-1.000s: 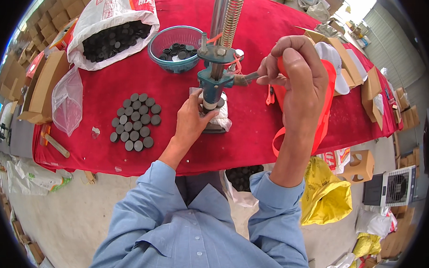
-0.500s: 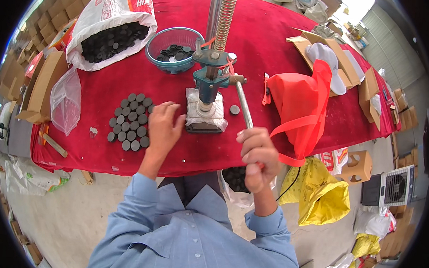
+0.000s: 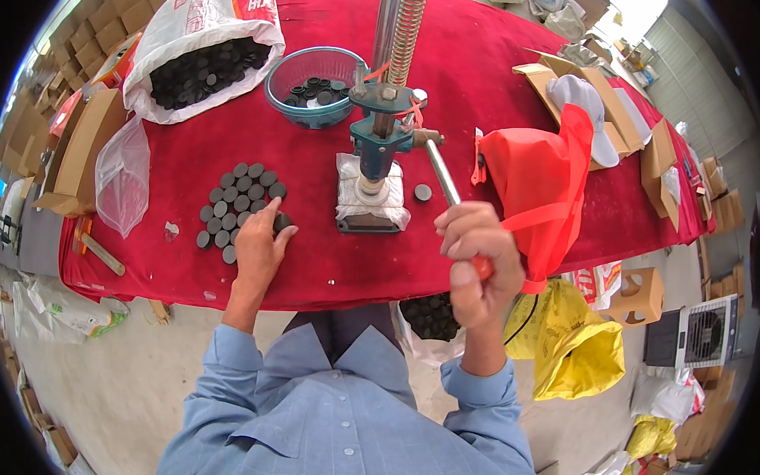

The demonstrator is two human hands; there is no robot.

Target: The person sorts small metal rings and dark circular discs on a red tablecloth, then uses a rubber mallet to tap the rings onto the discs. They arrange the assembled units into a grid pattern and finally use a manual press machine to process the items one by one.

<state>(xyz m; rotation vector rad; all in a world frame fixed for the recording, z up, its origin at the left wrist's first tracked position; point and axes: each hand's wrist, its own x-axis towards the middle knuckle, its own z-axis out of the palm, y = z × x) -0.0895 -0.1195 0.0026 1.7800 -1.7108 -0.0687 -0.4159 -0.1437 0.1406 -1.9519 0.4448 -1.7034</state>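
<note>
My left hand (image 3: 260, 245) is at the right side of a cluster of round black discs (image 3: 230, 220) on the red tablecloth. Its thumb and fingers pinch one black disc (image 3: 282, 223) that stands partly on edge. My right hand (image 3: 483, 262) is wrapped round the lever (image 3: 442, 174) of a green hand press (image 3: 375, 145); part of its red grip shows between the fingers. Under the press's ram lies a pad (image 3: 371, 205) wrapped in white plastic, on a dark base. A single disc (image 3: 423, 192) rests just right of the pad.
Behind the cluster are a white sack (image 3: 256, 70) of black discs and a clear blue bowl (image 3: 313, 122) with more discs. On the right lie a red bag (image 3: 533, 176), a grey cap (image 3: 581, 106) and cardboard boxes (image 3: 659, 168). A hammer (image 3: 103, 253) lies near the left edge.
My left hand has shifted left and down onto the cluster's edge and now pinches a disc. My right hand, still on the lever, has moved slightly. The view has shifted a little.
</note>
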